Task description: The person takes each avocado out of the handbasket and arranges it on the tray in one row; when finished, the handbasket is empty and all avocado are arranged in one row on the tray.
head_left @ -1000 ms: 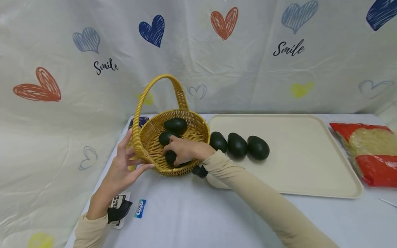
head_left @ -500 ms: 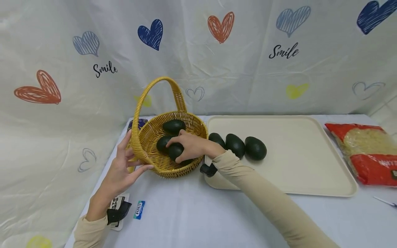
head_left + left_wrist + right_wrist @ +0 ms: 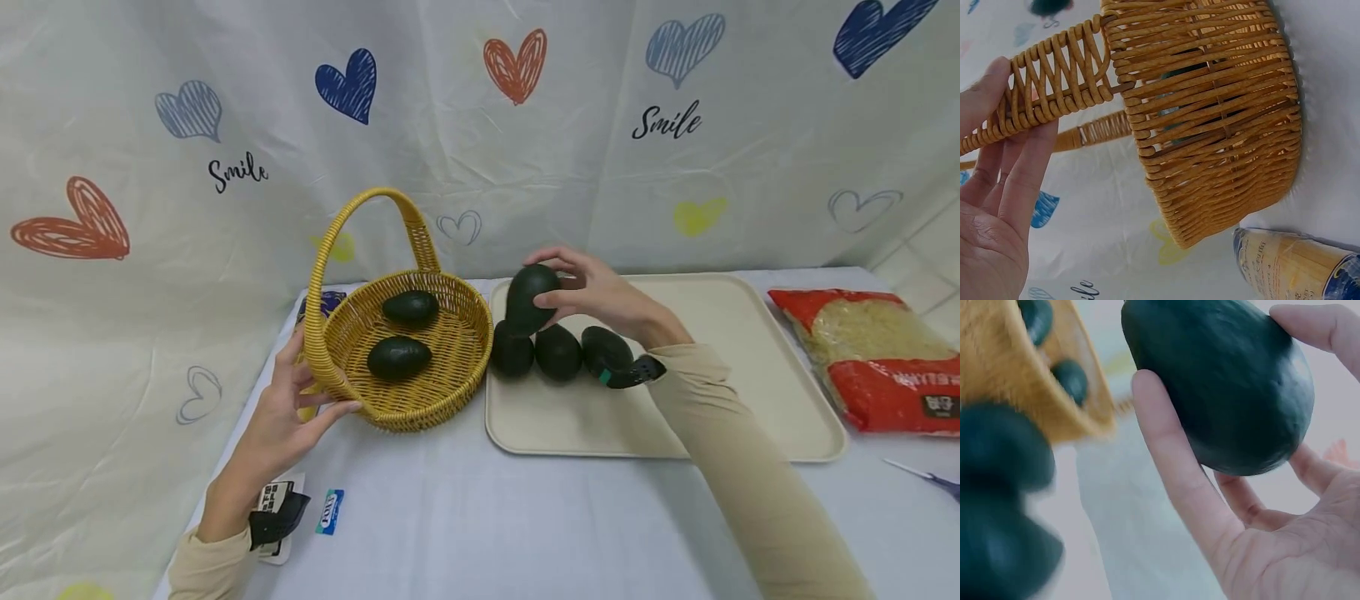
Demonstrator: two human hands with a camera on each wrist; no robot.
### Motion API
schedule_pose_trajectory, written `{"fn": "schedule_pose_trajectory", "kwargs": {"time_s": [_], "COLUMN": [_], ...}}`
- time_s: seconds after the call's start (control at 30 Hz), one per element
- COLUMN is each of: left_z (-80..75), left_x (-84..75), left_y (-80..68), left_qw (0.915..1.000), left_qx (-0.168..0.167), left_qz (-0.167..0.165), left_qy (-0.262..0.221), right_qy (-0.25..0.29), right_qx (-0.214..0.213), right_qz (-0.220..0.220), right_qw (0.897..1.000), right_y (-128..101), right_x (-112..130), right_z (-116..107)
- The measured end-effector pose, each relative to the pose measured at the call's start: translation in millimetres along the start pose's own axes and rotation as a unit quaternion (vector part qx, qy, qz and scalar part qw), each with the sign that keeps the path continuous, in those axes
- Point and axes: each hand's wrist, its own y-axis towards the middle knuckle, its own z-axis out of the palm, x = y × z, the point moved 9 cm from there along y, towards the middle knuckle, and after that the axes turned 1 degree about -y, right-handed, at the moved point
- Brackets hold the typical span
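Note:
My left hand (image 3: 281, 425) grips the yellow wicker basket (image 3: 450, 392) low on its handle at the left side; the left wrist view shows thumb and fingers around the handle (image 3: 1054, 75). Two dark green avocados, one at the back (image 3: 410, 308) and one nearer the front (image 3: 399, 358), lie in the basket. Above the left part of the cream tray (image 3: 720, 375), my right hand (image 3: 600, 296) holds a third avocado (image 3: 531, 300) between thumb and fingers. Below it, three more avocados (image 3: 558, 354) sit in a row on the tray.
A red bag of pasta (image 3: 877, 358) lies right of the tray, with scissors (image 3: 930, 477) in front. Behind the basket's left side is a yellow and blue packet (image 3: 1297, 262). A small blue packet (image 3: 330, 512) and a white card (image 3: 273, 517) lie front left.
My right hand has lifted an avocado out of the basket and carried it right, over the tray. My left hand keeps its grip on the basket.

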Motion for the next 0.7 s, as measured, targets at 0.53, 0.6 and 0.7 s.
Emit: {"fn": "schedule_pose_trajectory", "kwargs": {"time_s": [0.53,0.6,0.7], "left_z": [-1.8,0.8,0.4], "left_x": [0.4,0.1,0.5], "left_y": [-1.1,-1.0,-1.6], "left_qw": [0.9992,0.9991,0.9995], "left_qx": [-0.003,-0.002,0.0], "left_qz": [0.022,0.021,0.018], "left_qy": [-0.032,-0.038,-0.027], "right_qy": [-0.342,-0.38,-0.405], "right_qx": [-0.247,-0.246,-0.23], "right_qz": [0.061,0.026,0.0], "right_qw": [0.905,0.891,0.885], "right_y": [-128.2,-131.0,-130.3], "right_x": [-42.9,-43.8,-47.9], "right_z": [-133.3,-125.9,-112.2]}}
